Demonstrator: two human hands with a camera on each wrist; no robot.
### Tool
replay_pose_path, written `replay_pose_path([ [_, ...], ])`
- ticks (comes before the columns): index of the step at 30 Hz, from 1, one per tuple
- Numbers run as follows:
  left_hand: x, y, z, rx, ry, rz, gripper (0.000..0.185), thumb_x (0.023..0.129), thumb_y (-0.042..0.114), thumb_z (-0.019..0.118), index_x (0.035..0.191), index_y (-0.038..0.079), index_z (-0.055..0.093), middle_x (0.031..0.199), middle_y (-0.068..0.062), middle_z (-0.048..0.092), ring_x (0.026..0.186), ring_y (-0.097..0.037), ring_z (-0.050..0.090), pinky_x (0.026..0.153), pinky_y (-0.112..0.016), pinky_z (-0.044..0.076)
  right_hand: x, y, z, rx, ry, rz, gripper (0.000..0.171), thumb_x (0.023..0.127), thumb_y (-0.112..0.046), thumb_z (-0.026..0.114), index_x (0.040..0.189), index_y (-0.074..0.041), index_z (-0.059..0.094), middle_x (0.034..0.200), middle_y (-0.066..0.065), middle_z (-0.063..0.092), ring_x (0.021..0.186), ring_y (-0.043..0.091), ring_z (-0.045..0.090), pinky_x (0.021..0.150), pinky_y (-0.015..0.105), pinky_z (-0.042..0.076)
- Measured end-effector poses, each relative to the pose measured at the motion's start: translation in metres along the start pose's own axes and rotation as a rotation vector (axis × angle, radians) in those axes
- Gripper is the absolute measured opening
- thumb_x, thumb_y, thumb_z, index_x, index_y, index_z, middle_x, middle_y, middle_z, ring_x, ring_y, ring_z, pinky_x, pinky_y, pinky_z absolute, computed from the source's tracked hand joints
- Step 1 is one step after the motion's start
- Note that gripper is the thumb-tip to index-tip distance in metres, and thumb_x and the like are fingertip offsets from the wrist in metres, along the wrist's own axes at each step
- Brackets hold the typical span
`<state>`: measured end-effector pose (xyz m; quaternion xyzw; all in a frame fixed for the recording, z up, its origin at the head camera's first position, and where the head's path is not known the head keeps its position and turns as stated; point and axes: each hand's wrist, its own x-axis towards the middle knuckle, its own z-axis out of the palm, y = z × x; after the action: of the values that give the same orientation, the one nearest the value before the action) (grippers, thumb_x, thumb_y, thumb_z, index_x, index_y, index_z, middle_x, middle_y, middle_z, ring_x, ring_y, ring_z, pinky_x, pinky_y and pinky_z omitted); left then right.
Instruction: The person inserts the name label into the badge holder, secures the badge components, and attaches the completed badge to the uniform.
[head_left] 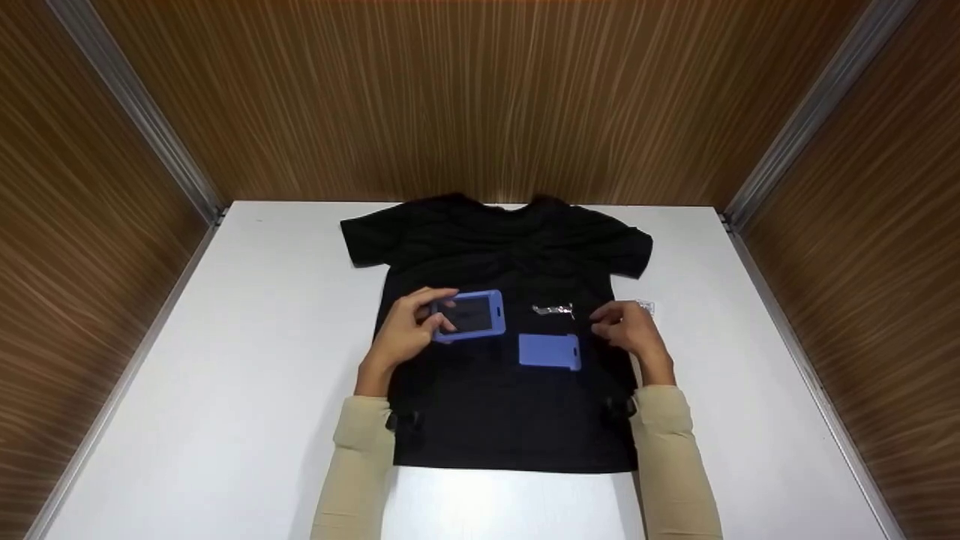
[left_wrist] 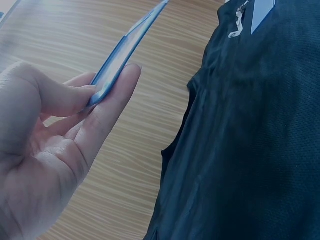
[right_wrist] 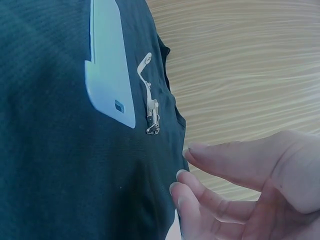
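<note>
My left hand pinches a blue badge holder frame with a clear window, thumb on one face and fingers on the other. In the left wrist view the frame is seen nearly edge-on, tilted up. A flat blue badge holder back piece with a slot at one end lies on a black T-shirt. Above it rests a small metal badge clip with a strap. My right hand hovers just right of the clip, its fingers loosely bent and holding nothing.
The T-shirt is spread over a white table, its sleeves toward the far edge. A small clear item with pale markings lies just beyond my right hand. Wood-grain panels enclose the back and both sides.
</note>
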<state>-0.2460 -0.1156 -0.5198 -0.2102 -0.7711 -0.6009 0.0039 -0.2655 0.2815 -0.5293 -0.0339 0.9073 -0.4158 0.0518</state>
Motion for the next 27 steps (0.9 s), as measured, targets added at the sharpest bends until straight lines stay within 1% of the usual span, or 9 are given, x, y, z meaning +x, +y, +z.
replay_pose_path([
  [5,0.000,0.000,0.000,0.006,-0.002,0.001,0.048,0.093,-0.016,0.051,0.136,0.000,0.064,0.120,-0.025,0.065,0.083,-0.025,0.074,0.063,-0.019,0.050,-0.001,0.001,-0.004,-0.013,0.014,-0.006,0.023,0.089,-0.003,0.072,0.109,0.009,0.073,0.089,0.022,0.072,0.061,0.005,0.060,0.057,0.019,0.052],
  [10,-0.001,-0.001,0.000,-0.005,-0.009,-0.004,0.047,0.094,-0.015,0.050,0.137,0.000,0.064,0.121,-0.030,0.063,0.085,-0.031,0.074,0.065,-0.019,0.051,-0.002,0.004,-0.013,-0.069,0.053,-0.010,0.024,0.089,-0.006,0.073,0.109,0.007,0.074,0.095,0.024,0.074,0.064,0.002,0.059,0.061,0.021,0.049],
  [12,-0.001,-0.001,-0.001,-0.012,-0.011,-0.008,0.047,0.094,-0.016,0.050,0.137,-0.002,0.063,0.122,-0.032,0.062,0.086,-0.034,0.073,0.066,-0.019,0.052,-0.002,0.004,-0.017,-0.087,0.074,-0.001,0.025,0.089,-0.006,0.073,0.110,0.006,0.074,0.100,0.024,0.075,0.070,0.008,0.065,0.065,0.023,0.048],
  [15,-0.001,-0.002,-0.001,-0.022,-0.015,-0.013,0.047,0.094,-0.016,0.050,0.137,-0.003,0.063,0.122,-0.033,0.061,0.086,-0.035,0.073,0.067,-0.019,0.053,-0.003,0.008,-0.023,-0.103,0.103,0.015,0.025,0.090,-0.006,0.072,0.112,0.006,0.073,0.107,0.027,0.074,0.086,0.027,0.074,0.072,0.031,0.052],
  [17,-0.001,-0.002,-0.001,-0.023,-0.015,-0.015,0.047,0.094,-0.016,0.050,0.137,-0.004,0.063,0.122,-0.033,0.061,0.086,-0.035,0.073,0.067,-0.019,0.053,-0.002,0.010,-0.027,-0.110,0.109,0.028,0.026,0.091,-0.004,0.071,0.114,0.006,0.072,0.112,0.029,0.073,0.099,0.040,0.073,0.079,0.039,0.056],
  [18,-0.001,-0.003,-0.001,-0.022,-0.014,-0.015,0.047,0.093,-0.016,0.050,0.137,-0.004,0.063,0.122,-0.033,0.061,0.086,-0.034,0.073,0.067,-0.019,0.053,-0.002,0.012,-0.029,-0.117,0.110,0.033,0.026,0.091,-0.004,0.070,0.115,0.006,0.072,0.115,0.029,0.072,0.105,0.043,0.071,0.083,0.043,0.056],
  [20,-0.001,-0.003,0.000,-0.022,-0.016,-0.014,0.047,0.093,-0.016,0.050,0.137,-0.004,0.063,0.121,-0.031,0.062,0.086,-0.033,0.073,0.067,-0.019,0.053,-0.001,0.016,-0.034,-0.135,0.117,0.037,0.027,0.091,-0.004,0.069,0.116,0.007,0.071,0.118,0.030,0.071,0.112,0.047,0.067,0.090,0.051,0.055],
  [22,-0.001,-0.003,0.000,-0.021,-0.014,-0.012,0.047,0.093,-0.017,0.050,0.136,-0.005,0.063,0.121,-0.030,0.063,0.086,-0.033,0.073,0.067,-0.019,0.053,0.001,0.020,-0.040,-0.151,0.127,0.037,0.029,0.090,-0.005,0.069,0.116,0.008,0.071,0.119,0.031,0.070,0.114,0.049,0.065,0.095,0.055,0.053],
  [27,0.000,-0.004,0.001,-0.034,-0.017,-0.005,0.047,0.092,-0.018,0.050,0.136,-0.005,0.063,0.121,-0.031,0.062,0.086,-0.036,0.073,0.067,-0.020,0.053,0.009,0.038,-0.056,-0.203,0.161,0.036,0.032,0.087,-0.005,0.068,0.115,0.010,0.070,0.119,0.035,0.067,0.115,0.052,0.060,0.102,0.060,0.046],
])
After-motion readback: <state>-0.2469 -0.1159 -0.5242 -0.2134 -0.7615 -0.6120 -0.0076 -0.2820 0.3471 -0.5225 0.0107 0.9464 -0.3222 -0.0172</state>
